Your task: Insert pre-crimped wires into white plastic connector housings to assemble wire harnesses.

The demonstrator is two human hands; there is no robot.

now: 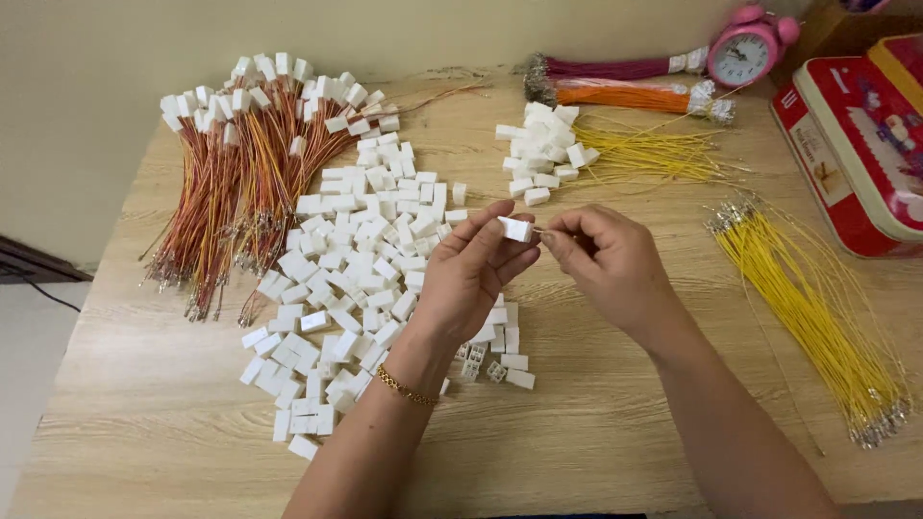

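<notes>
My left hand point(471, 274) pinches a small white plastic connector housing point(515, 229) between thumb and fingers, above the wooden table point(596, 423). Facing it, my right hand point(611, 264) has its fingertips closed at the housing's right end, where a small metal tip shows; whether a wire hangs from it I cannot tell. Under the left hand lies a big spread of loose white housings point(356, 259). A gold bracelet point(406, 388) circles my left wrist.
Bundles of orange-brown wires with white housings point(240, 173) lie at the left. Yellow wires with housings point(615, 149) lie at the back, loose yellow wires point(808, 308) at the right. Purple and orange wire bundles point(625, 82), a pink alarm clock point(745, 48) and red tins point(856, 135) stand at the back right.
</notes>
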